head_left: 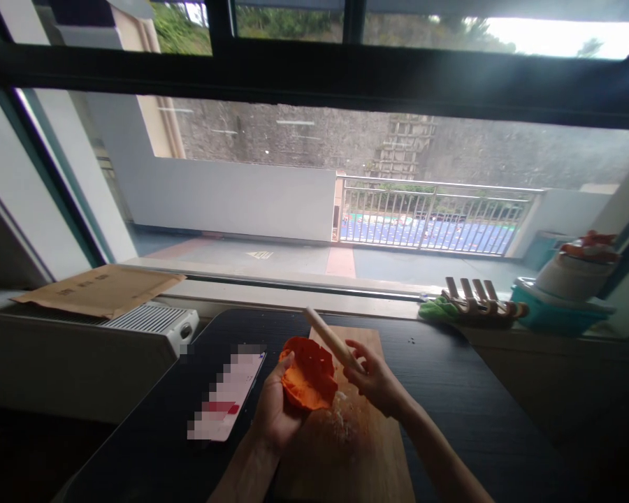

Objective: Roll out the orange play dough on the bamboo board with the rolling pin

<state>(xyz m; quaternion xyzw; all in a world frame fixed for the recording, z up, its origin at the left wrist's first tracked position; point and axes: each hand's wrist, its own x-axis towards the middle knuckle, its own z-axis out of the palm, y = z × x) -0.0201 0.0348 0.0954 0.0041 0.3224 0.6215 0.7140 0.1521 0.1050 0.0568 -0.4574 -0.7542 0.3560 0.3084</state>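
My left hand (274, 412) cups an orange hollowed fruit piece (308, 374) above a wooden cutting board (346, 454). My right hand (374, 381) grips a utensil with a pale wooden handle (331, 339); the handle points up and to the left, and its working end is hidden at the fruit. Pale scraps (340, 419) lie on the board just below the fruit.
The board lies on a dark table (476, 419). A phone with a blurred screen (228, 395) rests left of my hand. Behind stand a white heater (149, 323) under cardboard (102, 290), a green cloth with wooden-handled tools (469, 300), and stacked bowls (566, 293) by the window.
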